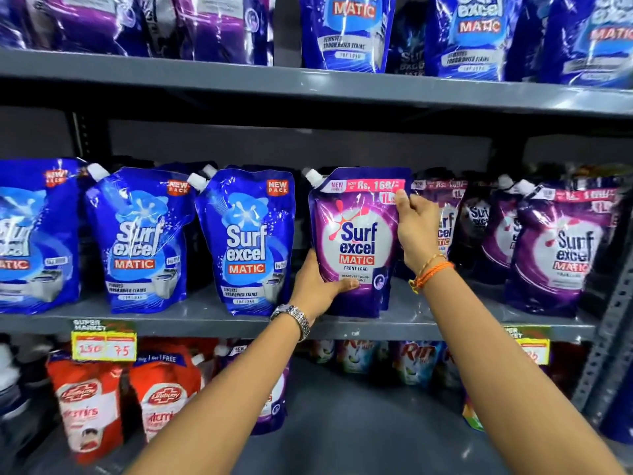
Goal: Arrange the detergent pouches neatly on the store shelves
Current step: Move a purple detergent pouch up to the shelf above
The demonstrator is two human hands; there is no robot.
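A purple Surf Excel front-load pouch stands upright on the grey middle shelf. My left hand, with a metal watch on its wrist, grips the pouch's lower left edge. My right hand, with orange threads on its wrist, holds the pouch's upper right edge. To its left stand blue Surf Excel pouches. More purple pouches stand to its right, some leaning and overlapping.
The upper shelf carries purple and blue pouches. The lower shelf holds red Lifebuoy pouches and Rin packs. A yellow price tag hangs on the shelf edge. A grey upright post stands at the right.
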